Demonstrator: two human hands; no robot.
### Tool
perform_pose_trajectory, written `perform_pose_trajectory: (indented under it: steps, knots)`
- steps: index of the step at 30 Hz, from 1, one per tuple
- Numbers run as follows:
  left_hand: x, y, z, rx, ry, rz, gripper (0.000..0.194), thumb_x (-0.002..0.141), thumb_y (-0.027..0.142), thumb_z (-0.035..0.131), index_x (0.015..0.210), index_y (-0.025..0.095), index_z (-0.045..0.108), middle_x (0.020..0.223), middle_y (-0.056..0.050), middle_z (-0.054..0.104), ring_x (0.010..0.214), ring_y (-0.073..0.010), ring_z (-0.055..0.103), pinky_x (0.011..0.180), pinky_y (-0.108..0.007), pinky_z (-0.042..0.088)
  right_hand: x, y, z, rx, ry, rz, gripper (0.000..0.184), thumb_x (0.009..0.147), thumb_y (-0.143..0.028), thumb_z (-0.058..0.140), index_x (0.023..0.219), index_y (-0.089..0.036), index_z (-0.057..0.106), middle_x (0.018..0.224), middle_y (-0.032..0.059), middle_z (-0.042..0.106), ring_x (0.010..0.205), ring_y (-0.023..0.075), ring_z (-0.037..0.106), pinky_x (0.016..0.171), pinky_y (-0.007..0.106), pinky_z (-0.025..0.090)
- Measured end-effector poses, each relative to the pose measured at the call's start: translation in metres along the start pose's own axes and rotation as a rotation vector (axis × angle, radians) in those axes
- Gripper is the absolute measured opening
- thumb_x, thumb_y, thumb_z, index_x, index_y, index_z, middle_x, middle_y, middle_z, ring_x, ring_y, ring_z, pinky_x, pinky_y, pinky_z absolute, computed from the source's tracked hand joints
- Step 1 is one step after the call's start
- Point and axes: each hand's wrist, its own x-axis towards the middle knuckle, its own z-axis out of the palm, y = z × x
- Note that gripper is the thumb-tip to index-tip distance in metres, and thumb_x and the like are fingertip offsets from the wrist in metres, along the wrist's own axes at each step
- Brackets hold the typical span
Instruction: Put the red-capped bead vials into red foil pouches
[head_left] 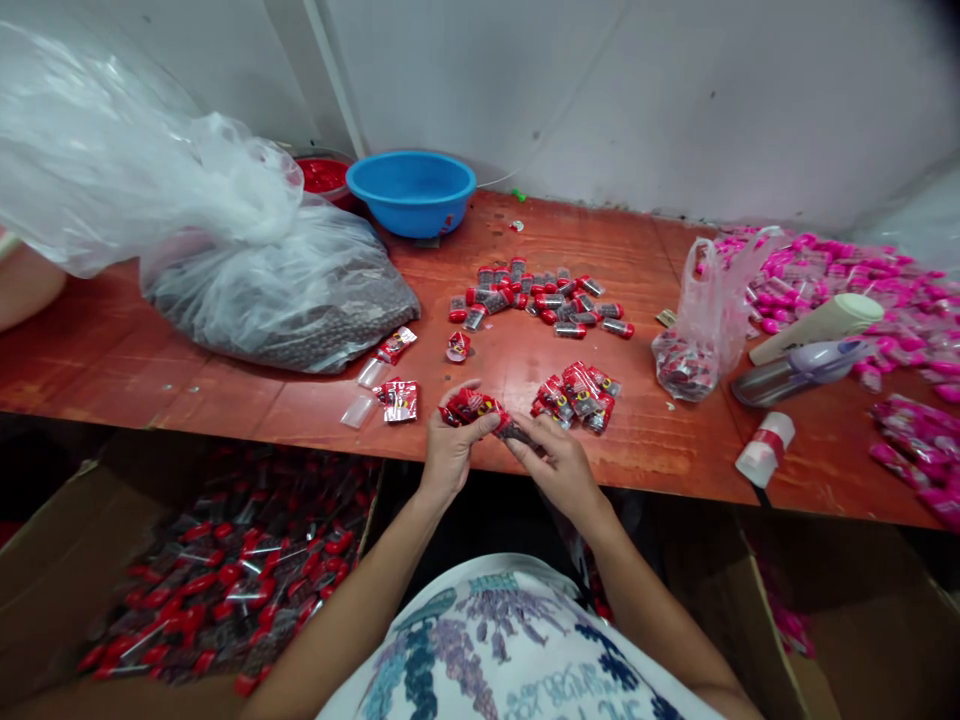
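My left hand (pixel 450 455) is closed around a red printed packet (pixel 476 406), near the table's front edge. The fingers of my right hand (pixel 559 462) pinch the dark, see-through end of what looks like the same packet; exactly what lies inside is hard to make out. Just right of my hands is a small pile of similar red packets (pixel 581 392). Beyond it lie several small clear tubes with red caps and dark beads (pixel 551 295). A single red packet (pixel 458 346) sits behind my left hand, and flat red packets (pixel 400 400) lie to its left beside empty clear tubes (pixel 360 410).
A big plastic bag of dark beads (pixel 300 300) stands left, near a blue basin (pixel 411 190). At right are a knotted clear bag (pixel 690 350), bottles (pixel 795 370), a white roll (pixel 765 448) and pink items (pixel 840 275). A carton of red-capped tubes (pixel 232 570) sits below the table.
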Motion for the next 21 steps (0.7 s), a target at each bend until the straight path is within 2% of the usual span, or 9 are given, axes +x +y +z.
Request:
perform_pose_trajectory:
  steps: [3, 9, 14, 21]
  knots:
    - [-0.001, 0.001, 0.001, -0.017, -0.009, -0.001, 0.055, 0.052, 0.014, 0.083, 0.104, 0.020, 0.067, 0.073, 0.003, 0.067, 0.063, -0.0086, 0.059, 0.063, -0.018, 0.046, 0.001, 0.002, 0.000, 0.035, 0.016, -0.027, 0.038, 0.089, -0.027, 0.053, 0.126, -0.029, 0.057, 0.090, 0.0033, 0.055, 0.080, 0.0154, 0.055, 0.060, 0.023, 0.046]
    - [-0.001, 0.001, -0.001, 0.037, -0.004, -0.047, 0.042, 0.054, 0.018, 0.082, 0.094, 0.016, 0.069, 0.068, 0.002, 0.064, 0.054, -0.0069, 0.054, 0.045, -0.015, 0.037, -0.003, 0.004, 0.005, 0.011, 0.122, -0.082, 0.039, 0.088, -0.025, 0.055, 0.127, -0.030, 0.056, 0.089, 0.0025, 0.051, 0.078, 0.0142, 0.052, 0.063, 0.025, 0.044]
    - [0.001, 0.006, -0.001, -0.027, -0.015, -0.041, 0.048, 0.049, 0.013, 0.083, 0.095, 0.017, 0.069, 0.068, 0.003, 0.065, 0.054, -0.0062, 0.053, 0.049, -0.016, 0.041, -0.003, -0.002, 0.003, 0.141, 0.076, 0.000, 0.036, 0.087, -0.027, 0.057, 0.123, -0.028, 0.060, 0.089, 0.0027, 0.055, 0.081, 0.0150, 0.055, 0.065, 0.024, 0.046]
    - [0.000, 0.005, -0.008, 0.055, -0.096, 0.008, 0.055, 0.052, 0.013, 0.083, 0.105, 0.020, 0.068, 0.075, 0.002, 0.067, 0.065, -0.0093, 0.060, 0.062, -0.018, 0.046, 0.003, -0.004, -0.007, 0.141, -0.007, 0.010, 0.037, 0.085, -0.025, 0.058, 0.122, -0.027, 0.061, 0.086, 0.0013, 0.052, 0.075, 0.0126, 0.052, 0.064, 0.023, 0.045]
